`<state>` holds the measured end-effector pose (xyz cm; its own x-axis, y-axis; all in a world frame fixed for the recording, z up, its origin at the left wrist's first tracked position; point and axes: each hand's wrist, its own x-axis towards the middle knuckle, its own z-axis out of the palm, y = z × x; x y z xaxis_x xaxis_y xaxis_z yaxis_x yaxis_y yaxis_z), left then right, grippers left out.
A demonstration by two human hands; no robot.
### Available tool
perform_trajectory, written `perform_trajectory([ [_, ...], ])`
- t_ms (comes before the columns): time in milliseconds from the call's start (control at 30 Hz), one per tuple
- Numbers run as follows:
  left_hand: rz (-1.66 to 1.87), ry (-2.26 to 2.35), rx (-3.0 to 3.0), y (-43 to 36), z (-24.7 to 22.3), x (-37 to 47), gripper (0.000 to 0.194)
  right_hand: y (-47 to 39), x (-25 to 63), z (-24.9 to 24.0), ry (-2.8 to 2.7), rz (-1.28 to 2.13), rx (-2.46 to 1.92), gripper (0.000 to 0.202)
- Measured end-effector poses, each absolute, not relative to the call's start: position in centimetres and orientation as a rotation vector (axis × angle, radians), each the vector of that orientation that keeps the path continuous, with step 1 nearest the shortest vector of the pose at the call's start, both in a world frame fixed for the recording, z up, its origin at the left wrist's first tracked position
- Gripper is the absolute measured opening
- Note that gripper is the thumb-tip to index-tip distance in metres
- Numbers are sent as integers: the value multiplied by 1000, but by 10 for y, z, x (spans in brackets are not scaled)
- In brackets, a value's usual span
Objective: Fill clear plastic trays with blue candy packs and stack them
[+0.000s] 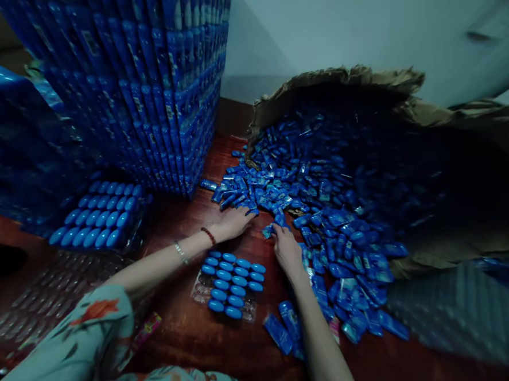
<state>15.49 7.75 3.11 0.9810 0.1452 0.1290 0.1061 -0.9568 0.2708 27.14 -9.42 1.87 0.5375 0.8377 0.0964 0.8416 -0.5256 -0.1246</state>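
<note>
My left hand [234, 224], with two beaded bracelets on its wrist, reaches to the near edge of a pile of small blue packets [259, 185]. Its fingers are stretched out and slightly apart, touching the packets. Beside it, my right hand [287, 249] has its fingers closed on a small blue packet [268, 231] at the edge of the pile; the fingertips are partly hidden. Between my forearms lies a clear plastic tray [248, 312], partly filled with shiny blue oval pieces [239, 281]; some of its hollows hold none.
A torn cardboard box [339, 78] spills packets at the right. Tall stacks of blue packages [152, 92] rise at the left. Below them stand filled trays of blue ovals [100, 218] and clear trays [59, 282]. Loose packets [278, 333] lie by my right forearm on the red-brown surface [185, 330].
</note>
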Motion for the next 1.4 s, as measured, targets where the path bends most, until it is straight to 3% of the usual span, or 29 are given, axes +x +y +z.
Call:
perform_trajectory([
  [200, 113, 217, 2989, 84, 16, 191, 37, -73, 302, 0, -1433, 208, -2490, 27],
  [467, 115, 148, 2715, 105, 18, 129, 55, -137, 268, -11, -1360, 338, -2303, 23],
  [667, 567, 633, 2037, 100, 30, 32, 32, -212, 227, 17, -1056, 236, -2169, 31],
  [833, 813, 916, 1812, 47, 28, -35, 28, -241, 209, 44, -1008, 425, -2142, 29],
  [1000, 819, 892, 1959, -11, 14, -44, 18, -211, 187, 23, -1301, 331, -2001, 19],
  [1100, 858, 764, 2142, -21, 4, -40, 10, -200, 174, 10, -1485, 232, -2092, 26],
  [1400, 604, 266, 2660, 5, 13, -39, 34, -191, 155, 35, -1932, 37, -2352, 42],
])
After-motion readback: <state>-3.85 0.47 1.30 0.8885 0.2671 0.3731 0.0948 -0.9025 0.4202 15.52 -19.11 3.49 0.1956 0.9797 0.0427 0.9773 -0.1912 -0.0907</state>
